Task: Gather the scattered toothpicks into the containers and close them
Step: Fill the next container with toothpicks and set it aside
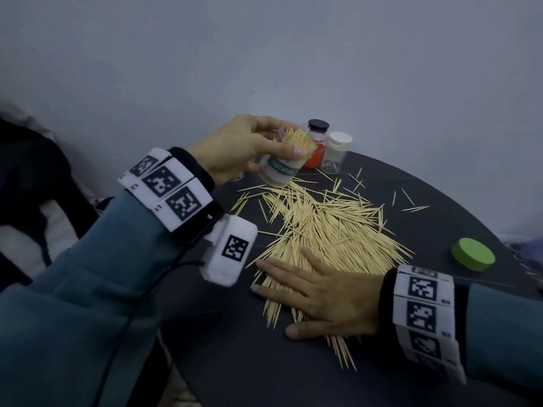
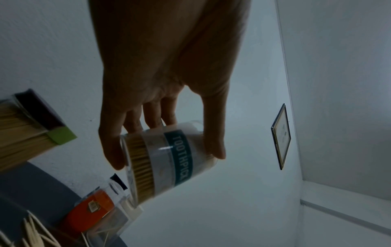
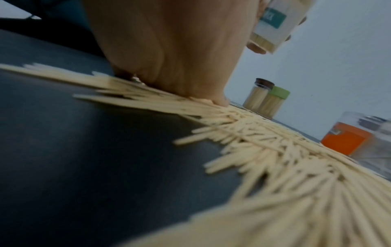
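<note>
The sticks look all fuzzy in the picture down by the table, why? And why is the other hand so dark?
Right wrist view: the toothpicks lie very near the lens, so they blur. Left wrist view: the left hand is backlit by the pale wall, leaving it a shadowy shape. Head view: dim but sharper.

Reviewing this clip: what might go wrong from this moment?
The left hand holds the open toothpick container tilted above the table, so toothpicks could slide out. The right hand lies flat on the toothpick pile; sweeping could push strays off the edge. The green lid sits near the rim.
</note>
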The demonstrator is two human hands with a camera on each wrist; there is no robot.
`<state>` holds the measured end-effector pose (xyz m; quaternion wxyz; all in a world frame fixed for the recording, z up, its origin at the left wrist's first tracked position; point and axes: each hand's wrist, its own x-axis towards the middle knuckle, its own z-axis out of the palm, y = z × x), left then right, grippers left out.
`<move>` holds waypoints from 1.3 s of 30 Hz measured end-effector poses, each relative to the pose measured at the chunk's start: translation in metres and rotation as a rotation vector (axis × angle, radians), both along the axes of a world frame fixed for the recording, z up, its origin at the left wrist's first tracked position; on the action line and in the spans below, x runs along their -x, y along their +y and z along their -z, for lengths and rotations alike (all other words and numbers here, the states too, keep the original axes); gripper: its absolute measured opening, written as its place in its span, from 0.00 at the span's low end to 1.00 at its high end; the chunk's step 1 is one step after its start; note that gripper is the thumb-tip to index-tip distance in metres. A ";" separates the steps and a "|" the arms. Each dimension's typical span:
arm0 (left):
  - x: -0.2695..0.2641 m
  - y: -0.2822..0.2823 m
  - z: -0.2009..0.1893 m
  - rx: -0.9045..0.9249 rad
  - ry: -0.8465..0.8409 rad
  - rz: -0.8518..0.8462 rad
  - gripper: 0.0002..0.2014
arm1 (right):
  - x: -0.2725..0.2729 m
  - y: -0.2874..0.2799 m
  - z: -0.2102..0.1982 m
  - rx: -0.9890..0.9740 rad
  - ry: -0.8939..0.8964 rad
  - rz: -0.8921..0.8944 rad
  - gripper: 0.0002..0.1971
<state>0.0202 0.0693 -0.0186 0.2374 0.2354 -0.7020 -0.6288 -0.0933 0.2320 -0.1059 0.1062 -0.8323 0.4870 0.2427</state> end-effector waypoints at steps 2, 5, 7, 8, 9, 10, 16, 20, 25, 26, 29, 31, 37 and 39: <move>0.000 0.000 -0.001 0.005 -0.004 -0.002 0.31 | 0.009 -0.005 -0.001 -0.011 0.004 0.046 0.34; 0.002 0.000 -0.001 0.011 -0.003 -0.001 0.30 | 0.021 -0.011 -0.006 -0.015 0.031 0.109 0.35; 0.002 -0.001 -0.002 0.011 0.005 -0.002 0.30 | 0.026 -0.015 -0.012 -0.002 0.029 0.154 0.34; 0.001 -0.002 -0.002 0.012 0.010 -0.004 0.31 | 0.027 -0.018 -0.016 0.018 0.011 0.174 0.34; 0.000 -0.003 -0.003 0.013 0.016 -0.008 0.31 | 0.025 -0.021 -0.019 0.043 -0.013 0.186 0.35; -0.001 -0.004 -0.004 0.012 0.022 -0.013 0.32 | 0.022 -0.024 -0.021 0.059 -0.037 0.189 0.35; -0.005 -0.005 -0.004 -0.010 0.035 -0.025 0.32 | -0.015 -0.030 -0.015 -0.056 -0.076 0.123 0.36; -0.004 -0.004 -0.002 -0.001 0.011 -0.020 0.32 | -0.009 -0.030 -0.009 -0.097 -0.037 0.122 0.34; 0.003 -0.003 -0.002 -0.003 0.003 -0.015 0.33 | 0.028 -0.029 -0.014 -0.068 0.005 0.214 0.32; 0.005 -0.002 -0.002 -0.006 0.006 -0.011 0.33 | 0.033 -0.028 -0.016 -0.058 -0.010 0.233 0.32; 0.013 -0.001 -0.002 -0.016 0.013 -0.002 0.33 | 0.044 -0.026 -0.026 0.033 -0.125 0.328 0.31; 0.019 0.000 -0.001 -0.019 0.015 0.007 0.33 | 0.053 -0.025 -0.032 0.191 -0.204 0.448 0.26; 0.032 0.004 0.001 -0.021 -0.009 0.048 0.31 | 0.088 -0.027 -0.046 0.260 -0.029 0.969 0.13; 0.035 0.005 0.002 -0.010 -0.029 0.060 0.30 | 0.089 -0.024 -0.049 0.091 0.026 1.041 0.19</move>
